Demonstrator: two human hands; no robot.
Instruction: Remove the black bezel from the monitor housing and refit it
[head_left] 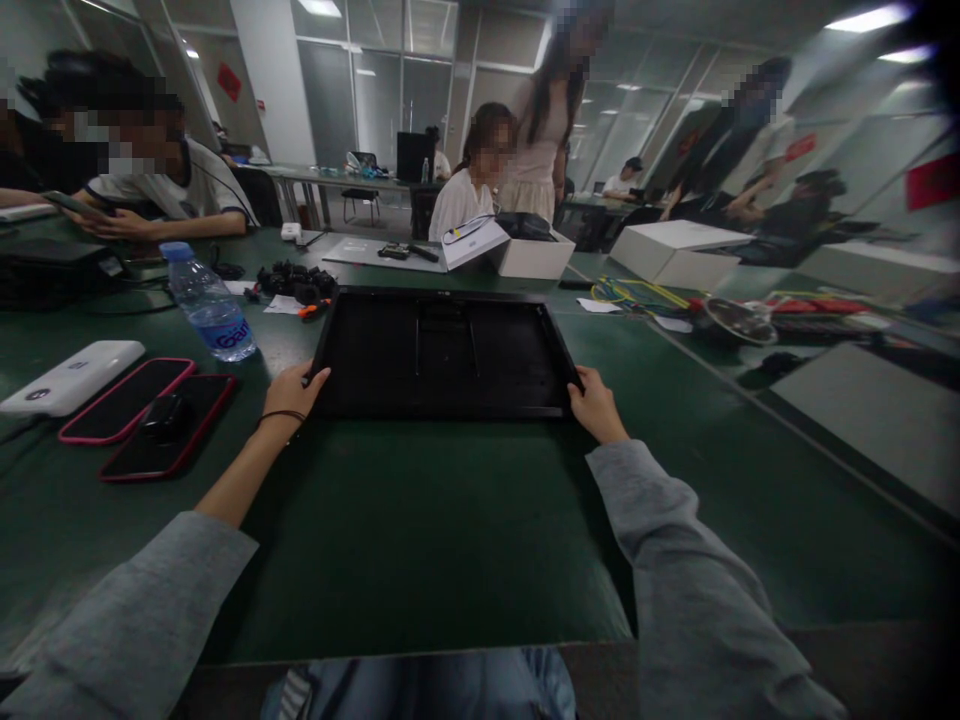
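Note:
A black, rectangular tray-like panel [495,362] with a raised rim is in front of me over the green table. A faint U-shaped outline shows in its middle, and a small pale mark sits on its far rim. My left hand [295,388], with a dark band at the wrist, is closed around the left edge, thumb on top. My right hand [596,405] grips the right edge near the close corner. I cannot tell whether the panel rests on the table or is slightly raised.
A water bottle [210,305], a white power bank [75,375] and two red-edged phones [127,400] [169,440] lie to the left. Beyond the panel are black cables [292,283] and an open white box [534,256]. Coloured cables [637,293] lie right. Several people are around.

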